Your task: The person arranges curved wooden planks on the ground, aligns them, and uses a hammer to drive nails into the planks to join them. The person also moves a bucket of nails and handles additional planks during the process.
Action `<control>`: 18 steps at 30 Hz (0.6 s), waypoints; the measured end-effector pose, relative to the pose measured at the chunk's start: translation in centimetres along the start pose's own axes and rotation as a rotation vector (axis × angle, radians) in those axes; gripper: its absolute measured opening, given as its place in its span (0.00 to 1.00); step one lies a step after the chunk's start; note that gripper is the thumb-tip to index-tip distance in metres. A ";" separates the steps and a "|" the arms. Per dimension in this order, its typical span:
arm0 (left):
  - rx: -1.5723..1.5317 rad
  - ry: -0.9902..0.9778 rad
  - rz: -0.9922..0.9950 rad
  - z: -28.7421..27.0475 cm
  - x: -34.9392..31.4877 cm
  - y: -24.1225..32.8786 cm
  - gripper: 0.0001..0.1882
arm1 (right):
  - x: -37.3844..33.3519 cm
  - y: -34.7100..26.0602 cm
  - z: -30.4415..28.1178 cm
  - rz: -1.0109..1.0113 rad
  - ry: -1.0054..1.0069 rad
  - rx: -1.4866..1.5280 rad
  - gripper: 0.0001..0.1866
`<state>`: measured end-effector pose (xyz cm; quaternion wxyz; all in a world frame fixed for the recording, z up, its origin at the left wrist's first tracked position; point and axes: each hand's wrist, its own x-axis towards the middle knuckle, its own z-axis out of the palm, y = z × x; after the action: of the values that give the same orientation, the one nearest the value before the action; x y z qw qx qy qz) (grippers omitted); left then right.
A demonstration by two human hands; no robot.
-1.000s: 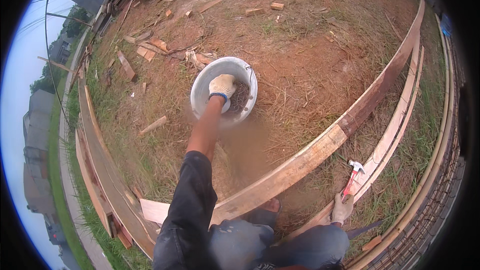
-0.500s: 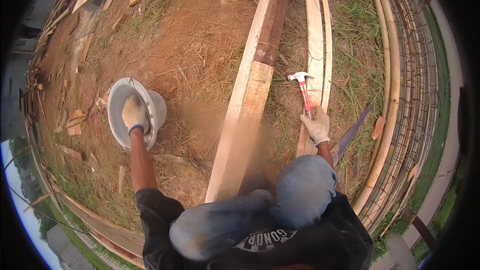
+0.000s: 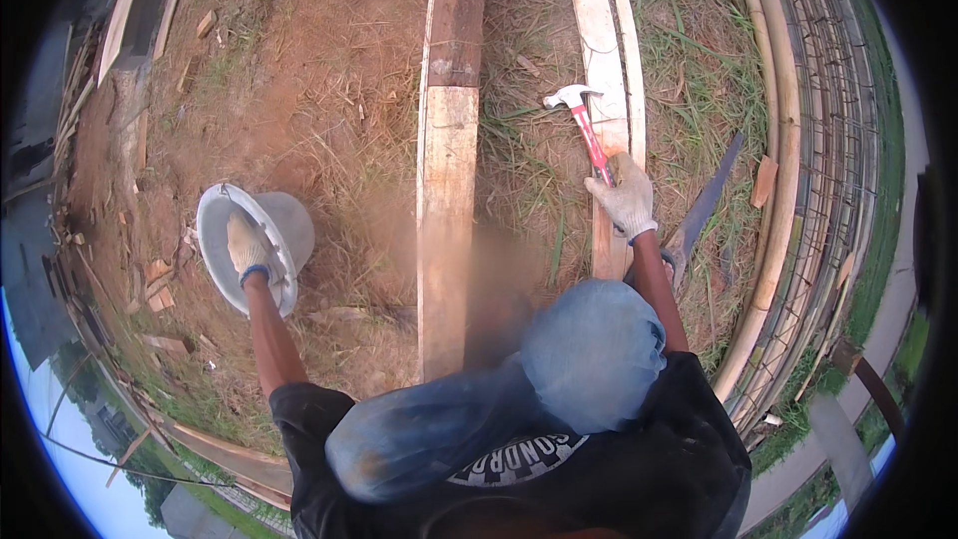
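Note:
My right hand [image 3: 627, 202], in a pale work glove, is closed round the lower end of a claw hammer [image 3: 590, 135] with a red handle and silver head. The hammer lies over a light wooden plank [image 3: 603, 60], its head toward the far side. My left hand [image 3: 244, 245], also gloved, reaches inside a tilted grey bucket [image 3: 291, 230], whose mouth faces left and up. The fingers of this hand do not show clearly, and what they touch in the bucket is hidden.
A thick timber beam [image 3: 446, 170] runs away from me between my hands. A handsaw [image 3: 711, 202] lies in the grass beside my right forearm. Bamboo poles [image 3: 788, 120] and a bundle of rebar frames [image 3: 833, 140] line the right. Wood offcuts [image 3: 165, 343] scatter the dirt at left.
The view has turned slightly, so the beam and hammer appear farther left. The bucket's mouth tips a little differently, with my left hand still inside. My right hand keeps its hold on the hammer.

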<state>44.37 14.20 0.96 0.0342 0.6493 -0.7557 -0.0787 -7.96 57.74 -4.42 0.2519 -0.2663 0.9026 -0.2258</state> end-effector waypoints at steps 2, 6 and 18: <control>0.112 0.005 0.041 -0.9 0.6 0.9 0.16 | 0.0 0.5 0.1 -0.005 0.014 -0.007 0.29; 0.045 0.080 0.008 -3.7 1.5 -2.6 0.15 | 0.2 -0.2 0.2 -0.031 0.009 0.061 0.30; -0.599 -0.097 0.806 -8.9 -16.5 24.2 0.13 | -0.2 1.4 -0.4 0.020 0.003 -0.028 0.28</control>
<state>24.68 33.33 14.55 0.2114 0.2634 -0.8912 -0.3028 -8.57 59.07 -4.83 0.2491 -0.2606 0.9086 -0.2111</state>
